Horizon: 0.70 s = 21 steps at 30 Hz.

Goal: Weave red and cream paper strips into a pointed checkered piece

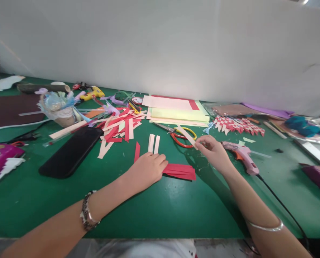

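My left hand [150, 170] presses down on several red paper strips [180, 172] and pale pink strips [153, 144] that cross beneath its fingers; where they meet is hidden. Another red strip [137, 152] pokes out at the left of the hand. Raised a little above the table, my right hand [212, 150] pinches the lower end of a single pale pink paper strip [186, 137]. That strip slants up to the left, in front of the scissors [176, 132] with orange and yellow handles. Just right of this hand lies a pink glue gun [244, 156].
A black phone [71, 152] lies on the green table [160, 215], left of my left hand. Behind it is a pile of loose paper strips [122, 125]. Paper sheets [178, 114] and a red-and-white woven paper piece [237, 125] lie farther back. The glue gun's cord [280, 206] runs toward the front right.
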Each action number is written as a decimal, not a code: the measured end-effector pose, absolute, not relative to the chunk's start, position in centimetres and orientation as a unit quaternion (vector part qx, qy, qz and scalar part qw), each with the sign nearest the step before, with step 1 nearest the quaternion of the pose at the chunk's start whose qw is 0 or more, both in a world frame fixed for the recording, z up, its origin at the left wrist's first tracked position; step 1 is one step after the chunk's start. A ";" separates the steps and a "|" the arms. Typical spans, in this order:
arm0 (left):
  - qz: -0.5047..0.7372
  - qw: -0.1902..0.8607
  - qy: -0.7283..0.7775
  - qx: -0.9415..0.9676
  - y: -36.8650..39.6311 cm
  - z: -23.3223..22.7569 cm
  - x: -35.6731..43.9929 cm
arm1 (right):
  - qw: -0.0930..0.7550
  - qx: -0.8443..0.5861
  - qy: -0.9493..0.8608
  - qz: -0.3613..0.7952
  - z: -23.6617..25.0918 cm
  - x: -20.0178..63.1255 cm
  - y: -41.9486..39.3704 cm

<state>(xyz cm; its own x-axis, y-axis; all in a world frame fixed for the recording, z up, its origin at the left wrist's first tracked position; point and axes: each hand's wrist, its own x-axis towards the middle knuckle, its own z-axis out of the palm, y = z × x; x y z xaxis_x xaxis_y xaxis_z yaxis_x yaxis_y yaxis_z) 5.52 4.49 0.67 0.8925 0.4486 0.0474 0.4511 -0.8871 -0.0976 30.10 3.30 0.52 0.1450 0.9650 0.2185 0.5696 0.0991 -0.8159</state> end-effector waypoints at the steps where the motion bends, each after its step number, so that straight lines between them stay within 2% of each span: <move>1: -0.009 0.054 -0.237 -0.970 4.5 0.6 5.6 | 0.429 -0.631 -0.594 0.254 0.6 30.1 3.1; 7: -0.001 0.055 -0.264 -0.963 4.6 0.2 5.9 | 0.466 -0.614 -0.518 0.372 0.9 30.5 1.9; 16: 0.000 -0.014 -0.325 -0.946 4.4 1.0 6.4 | 0.459 -0.600 -0.532 0.384 1.7 30.0 -2.7; 21: -0.028 -0.055 -0.361 -0.931 4.6 0.9 6.3 | 0.420 -0.606 -0.535 0.412 1.2 29.0 -4.5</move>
<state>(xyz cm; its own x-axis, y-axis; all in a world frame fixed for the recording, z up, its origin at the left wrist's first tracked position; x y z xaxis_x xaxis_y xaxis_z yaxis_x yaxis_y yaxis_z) 6.29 4.64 0.88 0.7381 0.6746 0.0128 0.6684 -0.7337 0.1218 28.97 -4.49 1.24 0.0876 0.9949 -0.0496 0.3017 -0.0740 -0.9505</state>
